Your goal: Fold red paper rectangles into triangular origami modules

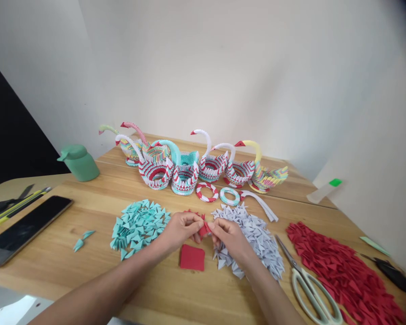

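A small piece of red paper (205,229), partly folded, is pinched between the fingertips of my left hand (186,228) and my right hand (227,232). Both hands are closed on it just above the table. Under them lies a flat stack of red paper rectangles (192,257). A few red folded pieces show behind my left fingers, partly hidden. The pile of teal folded paper triangles (140,225) is left of my left hand. Beneath and beyond my right hand spreads a pile of pale grey-lilac folded triangles (262,239).
Scissors (304,280) and a red triangle pile (345,271) lie at right. Several paper swans (155,174) stand at the back, with a red-white ring (207,199), a teal-white ring (229,203) and a white swan neck (262,205) before them. A phone (27,230) and green pot (79,163) sit left.
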### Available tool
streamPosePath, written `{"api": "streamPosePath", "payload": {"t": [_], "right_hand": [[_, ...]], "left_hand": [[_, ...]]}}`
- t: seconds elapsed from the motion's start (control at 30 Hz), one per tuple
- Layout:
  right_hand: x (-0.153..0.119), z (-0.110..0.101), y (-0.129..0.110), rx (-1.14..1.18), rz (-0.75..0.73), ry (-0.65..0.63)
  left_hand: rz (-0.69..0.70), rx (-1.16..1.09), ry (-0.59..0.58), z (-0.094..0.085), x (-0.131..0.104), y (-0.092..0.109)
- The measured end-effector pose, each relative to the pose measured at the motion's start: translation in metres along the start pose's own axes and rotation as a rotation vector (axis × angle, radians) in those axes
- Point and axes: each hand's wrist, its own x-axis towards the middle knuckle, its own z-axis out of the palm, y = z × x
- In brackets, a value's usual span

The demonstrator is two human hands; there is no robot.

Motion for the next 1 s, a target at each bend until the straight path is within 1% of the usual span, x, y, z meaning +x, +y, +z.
{"api": "streamPosePath", "payload": {"t": [0.07, 0.13, 0.23, 0.33, 0.43, 0.47, 0.53, 0.87, 0.93, 1.0], "right_hand": [[0.000, -0.001, 0.001, 0.023, 0.009, -0.012], [-0.001, -0.002, -0.001, 0.014, -0.035, 0.011], [-0.005, -0.004, -0.008, -0.075, -0.180, 0.047], [-0.008, -0.004, -0.013, -0.251, -0.355, 0.063], [-0.009, -0.003, -0.013, -0.417, -0.491, 0.176], [-0.009, -0.003, -0.013, -0.447, -0.510, 0.211], [-0.009, -0.003, -0.011, -0.476, -0.520, 0.242], [-0.007, -0.004, -0.007, -0.486, -0.588, 0.232], [-0.006, -0.004, -0.006, -0.502, -0.623, 0.230], [-0.006, -0.005, -0.005, -0.521, -0.694, 0.219]], "left_hand": [[0.008, 0.001, 0.009, 0.001, -0.001, 0.001], [0.007, -0.017, 0.023, 0.001, -0.001, 0.001], [0.003, -0.077, 0.038, 0.000, -0.002, 0.002], [-0.005, -0.120, 0.035, -0.001, -0.002, 0.003], [-0.026, -0.112, 0.016, -0.001, -0.002, 0.003], [-0.031, -0.099, 0.007, 0.000, -0.002, 0.003], [-0.032, -0.073, -0.010, 0.000, -0.002, 0.003], [-0.025, -0.053, -0.007, 0.000, -0.001, 0.002], [-0.033, -0.056, 0.007, 0.000, -0.002, 0.003], [-0.040, -0.070, 0.037, 0.000, -0.002, 0.004]]}}
